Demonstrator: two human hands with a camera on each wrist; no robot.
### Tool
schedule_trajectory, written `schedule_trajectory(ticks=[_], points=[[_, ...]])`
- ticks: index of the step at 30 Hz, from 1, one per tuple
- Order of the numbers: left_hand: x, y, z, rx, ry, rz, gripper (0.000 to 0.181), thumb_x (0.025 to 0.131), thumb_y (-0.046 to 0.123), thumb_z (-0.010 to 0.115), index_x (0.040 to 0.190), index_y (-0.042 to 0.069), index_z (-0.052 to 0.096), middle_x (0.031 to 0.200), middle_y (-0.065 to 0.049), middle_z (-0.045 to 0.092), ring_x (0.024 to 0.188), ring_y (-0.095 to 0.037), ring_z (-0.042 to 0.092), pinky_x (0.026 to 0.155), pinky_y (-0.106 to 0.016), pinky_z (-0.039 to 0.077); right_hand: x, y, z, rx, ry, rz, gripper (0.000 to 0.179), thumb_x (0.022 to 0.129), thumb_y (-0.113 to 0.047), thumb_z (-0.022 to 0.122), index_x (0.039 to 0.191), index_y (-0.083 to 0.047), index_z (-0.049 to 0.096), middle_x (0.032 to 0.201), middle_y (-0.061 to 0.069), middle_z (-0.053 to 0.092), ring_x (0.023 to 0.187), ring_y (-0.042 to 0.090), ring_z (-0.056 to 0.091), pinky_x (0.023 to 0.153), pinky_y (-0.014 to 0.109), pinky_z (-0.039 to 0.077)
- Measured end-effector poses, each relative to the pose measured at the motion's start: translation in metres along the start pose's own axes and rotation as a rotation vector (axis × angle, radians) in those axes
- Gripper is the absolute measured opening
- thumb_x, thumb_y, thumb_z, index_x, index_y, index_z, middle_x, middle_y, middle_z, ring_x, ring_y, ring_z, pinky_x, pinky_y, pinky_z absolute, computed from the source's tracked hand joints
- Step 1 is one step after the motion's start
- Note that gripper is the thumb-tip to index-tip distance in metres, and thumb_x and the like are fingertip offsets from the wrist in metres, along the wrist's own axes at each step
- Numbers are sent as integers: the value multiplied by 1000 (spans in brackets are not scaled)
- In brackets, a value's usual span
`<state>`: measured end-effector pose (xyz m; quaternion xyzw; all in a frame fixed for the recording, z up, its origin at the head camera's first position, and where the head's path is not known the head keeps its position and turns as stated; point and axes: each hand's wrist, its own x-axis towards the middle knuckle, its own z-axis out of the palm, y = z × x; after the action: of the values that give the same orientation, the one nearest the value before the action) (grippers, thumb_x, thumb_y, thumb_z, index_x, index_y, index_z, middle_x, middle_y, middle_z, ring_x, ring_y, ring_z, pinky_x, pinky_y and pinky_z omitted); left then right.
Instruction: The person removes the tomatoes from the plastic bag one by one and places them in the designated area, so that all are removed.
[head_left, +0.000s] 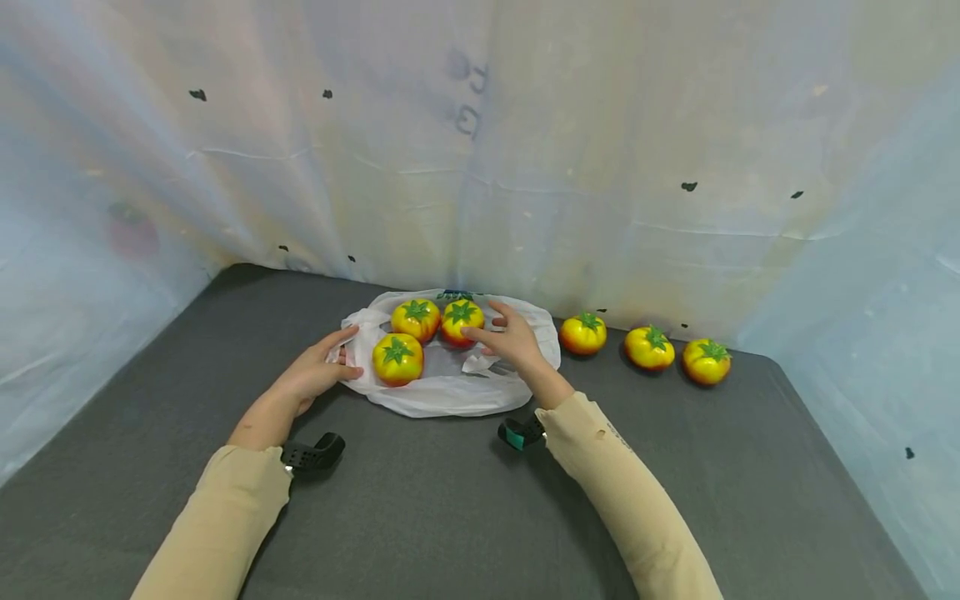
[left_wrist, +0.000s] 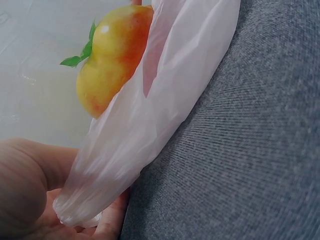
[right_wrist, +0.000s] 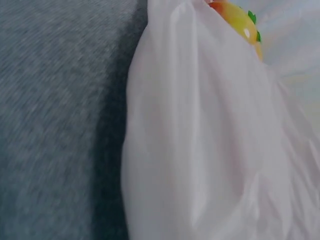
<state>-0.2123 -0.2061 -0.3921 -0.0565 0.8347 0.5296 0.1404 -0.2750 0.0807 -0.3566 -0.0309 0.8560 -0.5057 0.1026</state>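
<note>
The right hand [head_left: 517,340] is over the bag's right half, thumb and forefinger extended and parted; its thumb tip meets the right side of the rear right tomato [head_left: 462,322] or lies just in front of it, and the fingers do not close round it, so the hand looks free of any hold. The left hand [head_left: 318,367] grips the left end of the bag [head_left: 442,398], the gathered plastic caught between thumb and fingers, as the left wrist view shows. The bag lies with its long axis running left to right between the two hands, its mouth upward. Inside, the rear left tomato [head_left: 416,320] sits beside the rear right one, and the front tomato [head_left: 398,360] sits nearer the person, close to the left hand. The relation that matters most runs rightward: the near loose tomato [head_left: 583,335] lies just beyond the bag's right edge, to the right of the right hand, which is clearly the closer one. Past it, roughly in a row, come the middle loose tomato [head_left: 649,348] and the end tomato [head_left: 706,362], all three on the dark table [head_left: 420,500].
</note>
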Motion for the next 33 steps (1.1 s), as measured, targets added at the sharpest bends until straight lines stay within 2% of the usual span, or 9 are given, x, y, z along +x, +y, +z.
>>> schedule_trajectory(ticks=[7, 13, 19, 27, 33], points=[[-1, 1, -1, 2, 3, 12, 82, 90, 12, 61, 155, 18, 12, 159, -23, -4, 145, -45, -2, 113, -65, 10, 3, -3, 8, 1, -5, 24, 81, 84, -32, 74, 150, -17, 32, 143, 22, 43, 90, 32, 69, 79, 33, 57], [-1, 2, 0, 17, 6, -7, 82, 91, 15, 62, 155, 20, 12, 160, -22, -4, 145, -45, -1, 112, -66, 9, 5, -1, 15, 26, 26, 23, 80, 82, -31, 75, 149, -18, 34, 142, 21, 45, 81, 32, 69, 76, 33, 57], [-2, 2, 0, 15, 7, -7, 82, 90, 15, 62, 155, 20, 12, 160, -22, -4, 145, -45, -2, 111, -67, 9, 8, -2, 19, 67, 34, 30, 80, 81, -29, 77, 149, -19, 36, 141, 21, 45, 80, 28, 69, 72, 31, 58], [-1, 2, 2, 2, 8, 11, 80, 91, 12, 60, 155, 18, 13, 159, -23, -3, 145, -45, -1, 113, -64, 9, 8, -4, 22, 42, 52, 19, 77, 81, -28, 77, 147, -19, 39, 139, 20, 49, 77, 23, 66, 71, 31, 58], [-2, 1, 1, 3, 8, 6, 81, 91, 13, 61, 155, 19, 13, 159, -23, -4, 145, -45, -1, 112, -65, 10, 8, -1, 24, 42, 60, 4, 75, 81, -25, 78, 146, -19, 42, 137, 20, 48, 86, 25, 65, 72, 30, 58]])
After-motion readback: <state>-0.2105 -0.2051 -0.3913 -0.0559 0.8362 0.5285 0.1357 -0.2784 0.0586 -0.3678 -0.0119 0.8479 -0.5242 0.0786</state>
